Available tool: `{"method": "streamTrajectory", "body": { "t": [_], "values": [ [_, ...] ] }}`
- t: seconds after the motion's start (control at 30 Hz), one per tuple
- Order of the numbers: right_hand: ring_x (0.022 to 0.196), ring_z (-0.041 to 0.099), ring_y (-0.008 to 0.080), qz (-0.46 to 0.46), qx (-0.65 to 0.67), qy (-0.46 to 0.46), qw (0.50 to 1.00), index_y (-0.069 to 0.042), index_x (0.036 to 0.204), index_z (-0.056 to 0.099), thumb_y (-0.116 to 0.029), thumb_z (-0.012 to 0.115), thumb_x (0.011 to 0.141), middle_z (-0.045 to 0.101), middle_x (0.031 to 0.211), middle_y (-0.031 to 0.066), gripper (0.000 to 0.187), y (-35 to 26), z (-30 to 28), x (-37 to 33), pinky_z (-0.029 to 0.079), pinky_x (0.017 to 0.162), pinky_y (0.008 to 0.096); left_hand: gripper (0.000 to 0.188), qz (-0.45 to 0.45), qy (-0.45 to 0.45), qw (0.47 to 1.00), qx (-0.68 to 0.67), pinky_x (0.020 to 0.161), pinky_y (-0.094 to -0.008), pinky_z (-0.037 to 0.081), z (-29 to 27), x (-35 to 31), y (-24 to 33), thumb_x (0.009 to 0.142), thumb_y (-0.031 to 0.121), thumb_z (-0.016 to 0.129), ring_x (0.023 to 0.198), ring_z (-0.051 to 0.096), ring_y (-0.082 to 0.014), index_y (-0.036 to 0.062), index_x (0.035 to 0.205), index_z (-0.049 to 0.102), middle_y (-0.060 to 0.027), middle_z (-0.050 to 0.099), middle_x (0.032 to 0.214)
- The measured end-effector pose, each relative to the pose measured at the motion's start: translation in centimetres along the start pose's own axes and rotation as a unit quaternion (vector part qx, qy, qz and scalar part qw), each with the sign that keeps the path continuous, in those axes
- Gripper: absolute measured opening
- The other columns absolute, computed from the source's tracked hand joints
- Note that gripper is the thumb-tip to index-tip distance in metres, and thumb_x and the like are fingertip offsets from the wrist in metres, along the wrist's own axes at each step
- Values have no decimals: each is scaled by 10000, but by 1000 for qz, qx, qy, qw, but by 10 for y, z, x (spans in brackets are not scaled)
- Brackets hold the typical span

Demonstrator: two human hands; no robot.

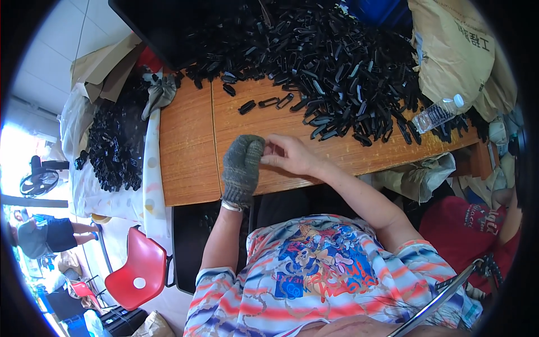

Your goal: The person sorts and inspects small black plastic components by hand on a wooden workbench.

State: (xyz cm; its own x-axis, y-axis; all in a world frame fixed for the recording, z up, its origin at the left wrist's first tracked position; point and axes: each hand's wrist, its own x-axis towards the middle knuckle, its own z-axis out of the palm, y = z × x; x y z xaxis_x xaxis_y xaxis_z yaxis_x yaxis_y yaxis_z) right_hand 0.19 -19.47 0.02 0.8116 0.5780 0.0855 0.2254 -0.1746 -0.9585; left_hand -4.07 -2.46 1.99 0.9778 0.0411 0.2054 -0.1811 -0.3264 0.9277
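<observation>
Curls left hand (242,168) and right hand (293,157) (cannot tell if pinching) nearer than black pieces (319,87): likely light, stiff; grip sides.

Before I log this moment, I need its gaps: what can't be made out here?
In the head view:
Whether anything is held: the gloved left hand and right hand hide it.
Tabletop under the heaped black parts: covered by them.
Blue thing: cut off by the top edge.
What the distant person is doing: too small, blurred.
</observation>
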Motion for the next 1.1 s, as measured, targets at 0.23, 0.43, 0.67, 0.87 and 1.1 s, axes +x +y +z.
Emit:
{"method": "streamTrajectory", "body": {
  "t": [0.23,0.43,0.67,0.87,1.1],
  "values": [
    [782,655,292,-64,-367,154,915,-47,1053,639,-150,721,847,593,999,115,244,12,-32,59,542,713,394,224,21,-79,943,324,783,-427,515,-11,24,-6,884,242,658,872,667,-339,51,993,705,-154,689,960],
    [776,663,348,-48,-511,24,858,-17,968,632,-74,616,845,585,992,179,137,19,-42,102,545,680,429,284,17,-21,949,315,812,-406,522,-6,57,-3,884,285,665,920,676,-330,95,1091,710,-157,700,1008],
    [778,655,328,-84,-467,74,877,-19,934,581,-64,653,825,584,933,155,138,16,-46,100,529,671,422,313,-78,-7,924,373,841,-439,515,-2,97,-21,917,345,599,973,669,-336,136,1125,706,-159,714,1011],
    [688,628,314,-75,-170,251,950,-22,889,548,-56,672,782,608,881,149,167,12,-43,67,500,629,402,277,-96,-20,931,353,817,-442,509,7,97,-20,891,340,631,929,669,-335,105,1013,711,-158,713,980],
    [753,647,315,-7,-243,189,951,-23,866,556,-51,699,776,621,858,136,171,12,-20,23,505,640,413,261,-171,42,942,285,850,-433,506,12,88,-8,840,236,698,981,653,-359,32,1001,682,-182,691,1046]
  ]
}}
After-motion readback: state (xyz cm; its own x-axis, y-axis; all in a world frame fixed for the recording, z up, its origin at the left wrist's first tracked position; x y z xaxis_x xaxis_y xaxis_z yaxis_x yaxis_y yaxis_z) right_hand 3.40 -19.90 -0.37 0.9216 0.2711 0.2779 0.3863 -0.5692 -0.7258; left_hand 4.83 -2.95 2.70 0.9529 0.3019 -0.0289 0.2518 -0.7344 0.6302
